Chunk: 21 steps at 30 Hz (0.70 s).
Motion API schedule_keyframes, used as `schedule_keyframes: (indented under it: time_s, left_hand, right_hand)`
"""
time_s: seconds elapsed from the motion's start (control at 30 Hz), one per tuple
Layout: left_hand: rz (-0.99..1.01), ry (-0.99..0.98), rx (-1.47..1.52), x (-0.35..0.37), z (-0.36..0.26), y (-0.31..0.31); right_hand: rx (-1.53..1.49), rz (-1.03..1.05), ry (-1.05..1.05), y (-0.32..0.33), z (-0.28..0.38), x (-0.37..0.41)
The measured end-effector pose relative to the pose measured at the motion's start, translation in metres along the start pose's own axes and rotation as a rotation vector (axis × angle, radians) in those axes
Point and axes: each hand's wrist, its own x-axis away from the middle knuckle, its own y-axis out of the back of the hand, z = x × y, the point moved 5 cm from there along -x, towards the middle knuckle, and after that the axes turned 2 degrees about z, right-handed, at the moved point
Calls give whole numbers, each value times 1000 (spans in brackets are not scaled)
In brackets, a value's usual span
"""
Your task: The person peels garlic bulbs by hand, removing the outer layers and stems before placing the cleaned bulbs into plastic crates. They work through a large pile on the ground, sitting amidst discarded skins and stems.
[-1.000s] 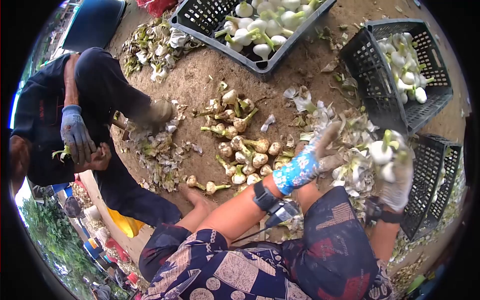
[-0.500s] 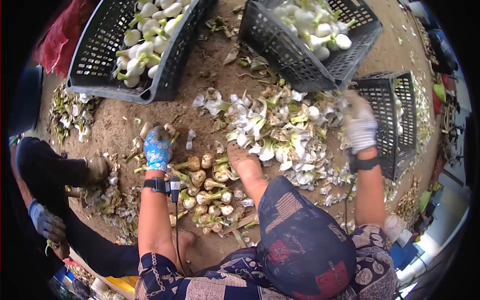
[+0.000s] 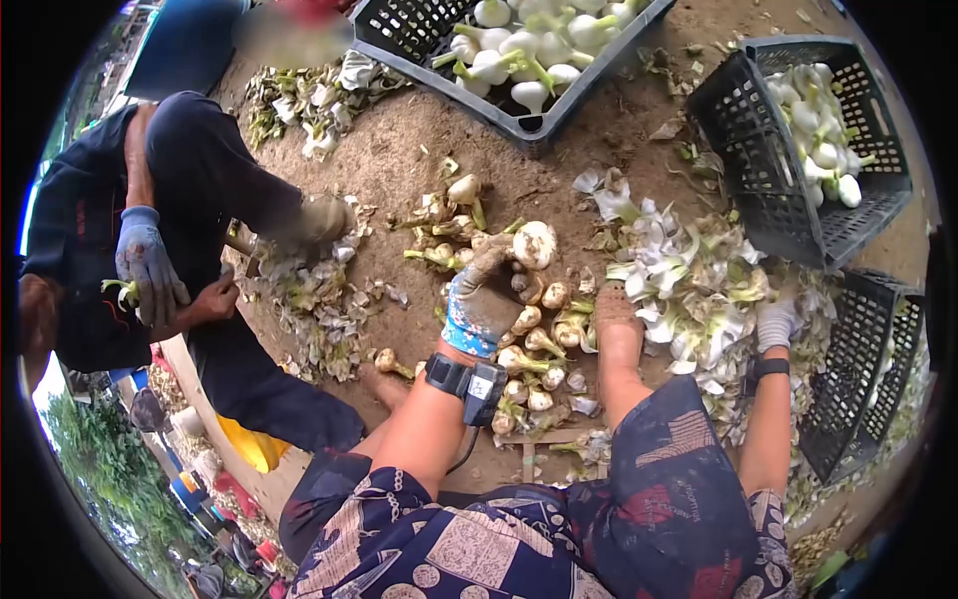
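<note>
My left hand (image 3: 481, 304), in a blue flowered glove with a dirty palm, is closed on a whitish garlic bulb (image 3: 535, 245) at its fingertips. Around it on the ground lie unpeeled garlic bulbs (image 3: 540, 344) with stems, brownish and soil-marked. At the right, my right hand (image 3: 778, 323) in a pale striped glove reaches down at the edge of a heap of white garlic skins (image 3: 694, 290). Its fingers are mostly hidden there, so whether it grips anything does not show.
Black crates of cleaned white garlic stand ahead: one crate (image 3: 534, 125) at the top, another crate (image 3: 838, 225) tilted at the right. A third crate (image 3: 863, 379) is beside my right arm. At the left sits a co-worker with a gloved hand (image 3: 148, 262), near more skins (image 3: 309, 304).
The view has swung, so crates and piles sit farther right. My left hand now shows a garlic bulb at its fingertips. My right hand, blurred near the crate before, is now lower, at the skins.
</note>
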Motion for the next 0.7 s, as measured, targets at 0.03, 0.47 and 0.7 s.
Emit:
schedule_keyframes:
  time_s: [0.03, 0.47, 0.7]
  left_hand:
    - [12, 14, 41, 0, 0, -1]
    - [102, -357, -1133, 50, -26, -66]
    - [718, -467, -1240, 184, 15, -217]
  right_hand:
    - [8, 1, 3, 10, 3, 0]
    - [608, -438, -145, 331, -21, 30]
    - [-590, 686, 806, 442, 201, 202]
